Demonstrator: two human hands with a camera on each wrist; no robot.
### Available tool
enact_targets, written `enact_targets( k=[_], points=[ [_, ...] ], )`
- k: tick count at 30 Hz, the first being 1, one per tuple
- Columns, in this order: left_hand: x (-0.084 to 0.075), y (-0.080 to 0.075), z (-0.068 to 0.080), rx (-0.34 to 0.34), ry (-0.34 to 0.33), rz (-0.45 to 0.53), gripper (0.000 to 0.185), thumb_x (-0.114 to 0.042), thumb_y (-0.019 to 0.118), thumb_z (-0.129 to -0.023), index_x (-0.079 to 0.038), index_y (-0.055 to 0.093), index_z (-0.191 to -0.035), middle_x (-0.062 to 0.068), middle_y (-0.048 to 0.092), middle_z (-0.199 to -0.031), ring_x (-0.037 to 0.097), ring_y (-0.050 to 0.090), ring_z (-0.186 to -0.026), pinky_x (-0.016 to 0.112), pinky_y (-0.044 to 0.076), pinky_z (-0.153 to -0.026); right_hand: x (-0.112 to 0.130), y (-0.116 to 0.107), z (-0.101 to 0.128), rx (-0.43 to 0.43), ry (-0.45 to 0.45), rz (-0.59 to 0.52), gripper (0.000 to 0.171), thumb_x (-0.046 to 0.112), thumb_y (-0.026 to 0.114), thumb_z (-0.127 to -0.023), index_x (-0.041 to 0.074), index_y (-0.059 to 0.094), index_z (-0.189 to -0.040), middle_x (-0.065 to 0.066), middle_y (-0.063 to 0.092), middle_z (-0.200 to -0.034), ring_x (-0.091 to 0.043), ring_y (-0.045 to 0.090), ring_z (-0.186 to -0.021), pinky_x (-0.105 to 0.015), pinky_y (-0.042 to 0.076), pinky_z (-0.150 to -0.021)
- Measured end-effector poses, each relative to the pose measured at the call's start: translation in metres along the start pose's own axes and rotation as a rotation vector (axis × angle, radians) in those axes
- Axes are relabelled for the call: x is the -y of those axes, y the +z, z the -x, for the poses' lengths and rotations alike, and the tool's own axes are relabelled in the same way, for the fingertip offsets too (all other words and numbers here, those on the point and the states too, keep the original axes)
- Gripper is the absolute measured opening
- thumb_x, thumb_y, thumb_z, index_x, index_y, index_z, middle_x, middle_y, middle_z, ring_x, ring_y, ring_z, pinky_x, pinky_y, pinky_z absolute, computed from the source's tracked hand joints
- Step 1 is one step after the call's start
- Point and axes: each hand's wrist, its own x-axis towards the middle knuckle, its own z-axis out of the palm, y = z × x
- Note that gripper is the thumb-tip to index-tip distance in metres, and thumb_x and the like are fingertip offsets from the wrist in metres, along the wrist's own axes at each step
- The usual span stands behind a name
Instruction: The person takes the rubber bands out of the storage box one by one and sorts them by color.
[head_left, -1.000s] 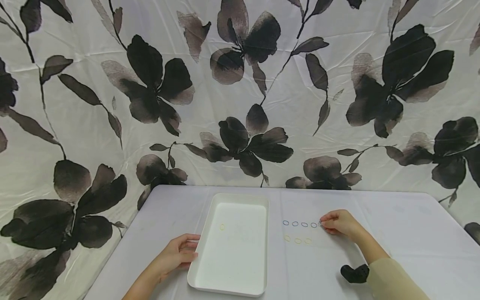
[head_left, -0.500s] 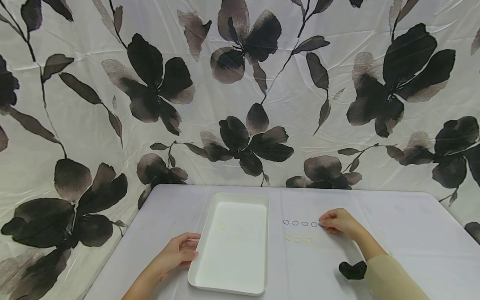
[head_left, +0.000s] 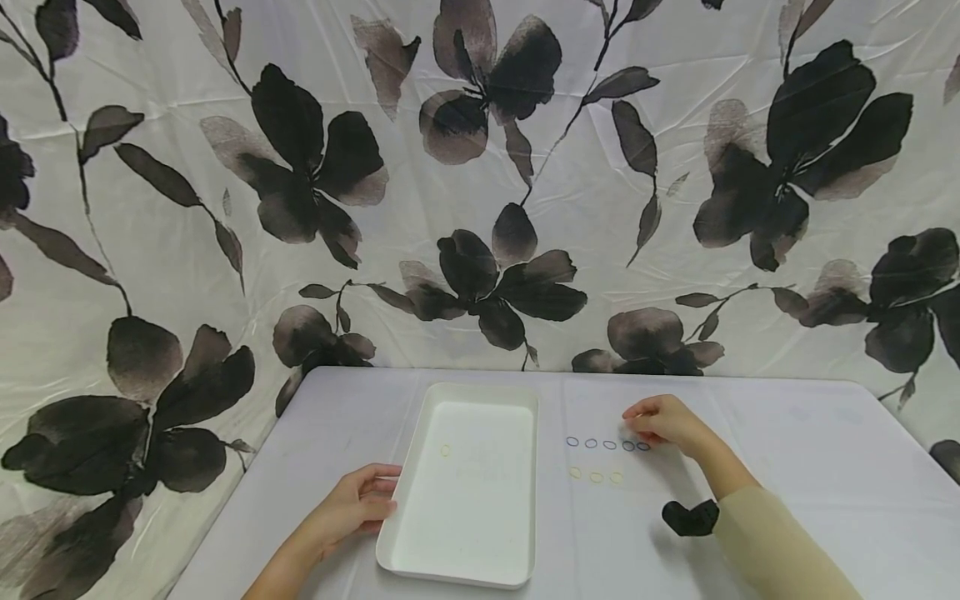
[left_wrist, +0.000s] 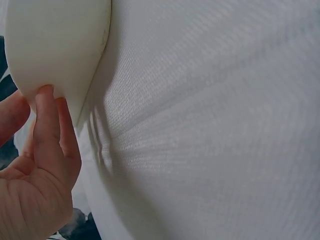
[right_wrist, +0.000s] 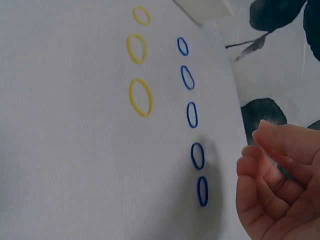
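My left hand (head_left: pixel 348 510) touches the left side of a white tray (head_left: pixel 455 564), its fairly straight fingers against the outer wall; the left wrist view shows the fingertips on the tray's wall (left_wrist: pixel 60 45). One thin yellow ring (head_left: pixel 446 451), like a small rubber band, lies inside the tray. To the tray's right, several blue rings (right_wrist: pixel 198 156) lie in a row on the cloth, with three yellow rings (right_wrist: pixel 140 97) in a nearer row. My right hand (head_left: pixel 665 423) hovers just above the right end of the blue row, fingers loosely bent, nothing visible between them.
A white cloth covers the table (head_left: pixel 825 467). A floral curtain (head_left: pixel 480 192) hangs behind its far edge. A black object (head_left: pixel 690 517) sits at the right wrist, beside the beige sleeve (head_left: pixel 772 542).
My right hand has let go of a blue ring, leaving it at the right end of the row, and moved slightly up and left. My left hand and the tray stay put.
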Motion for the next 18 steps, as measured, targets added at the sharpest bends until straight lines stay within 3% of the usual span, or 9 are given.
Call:
enact_targets(
  k=[12, 18],
  points=[
    [0.002, -0.001, -0.002, 0.0, 0.001, 0.006, 0.056, -0.001, 0.067, -0.08, 0.005, 0.043, -0.131, 0.019, 0.053, -0.117, 0.022, 0.059, -0.096, 0.037, 0.052, -0.073, 0.042, 0.019, -0.009, 0.038, -0.054, -0.009, 0.03, 0.01, 0.065, -0.086, -0.009, 0.061, -0.109, -0.004, 0.062, -0.082, -0.015, 0.054, -0.068, -0.026, 0.049, -0.063],
    [0.002, -0.001, -0.002, 0.002, 0.005, 0.001, 0.057, -0.001, 0.067, -0.08, 0.005, 0.043, -0.131, 0.018, 0.054, -0.116, 0.021, 0.059, -0.095, 0.037, 0.052, -0.073, 0.06, 0.033, -0.015, 0.05, -0.087, 0.003, 0.026, 0.008, 0.066, -0.085, -0.008, 0.063, -0.106, -0.004, 0.061, -0.077, -0.016, 0.054, -0.066, -0.027, 0.049, -0.061]
  ],
)
